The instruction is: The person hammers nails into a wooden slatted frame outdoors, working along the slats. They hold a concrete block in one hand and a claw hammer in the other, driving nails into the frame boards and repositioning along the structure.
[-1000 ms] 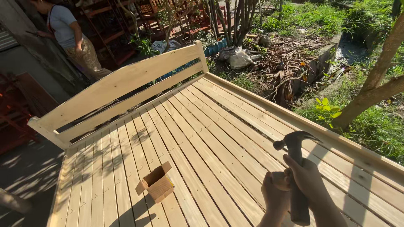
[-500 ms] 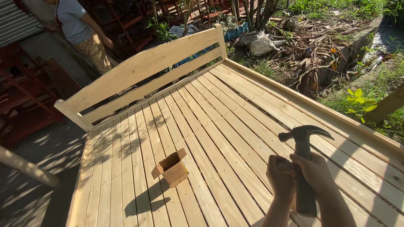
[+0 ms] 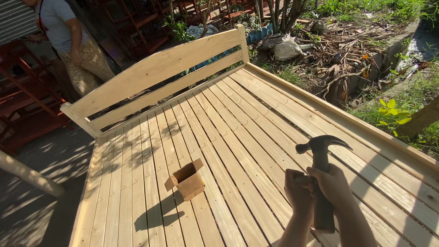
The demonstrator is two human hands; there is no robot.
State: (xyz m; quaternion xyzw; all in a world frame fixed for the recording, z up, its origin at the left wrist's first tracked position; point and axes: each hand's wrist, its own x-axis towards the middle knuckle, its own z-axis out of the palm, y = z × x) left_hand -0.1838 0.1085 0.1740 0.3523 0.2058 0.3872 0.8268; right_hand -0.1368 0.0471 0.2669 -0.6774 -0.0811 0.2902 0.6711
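My right hand grips the dark handle of a black claw hammer, which stands upright with its head above my fist. My left hand is a closed fist pressed against the right hand and the handle; I cannot see anything inside it. Both hands hover over the pale wooden slats of an unpainted bed frame. A small open cardboard box lies tilted on the slats, to the left of my hands and apart from them.
The bed's headboard rises at the far end and a side rail runs along the right. Another person stands beyond the headboard by red wooden furniture. Grass, dry branches and a tree trunk lie to the right.
My view has swung left and down, so the headboard and the other person show more fully. My hands and the hammer keep the same upright pose over the slats.
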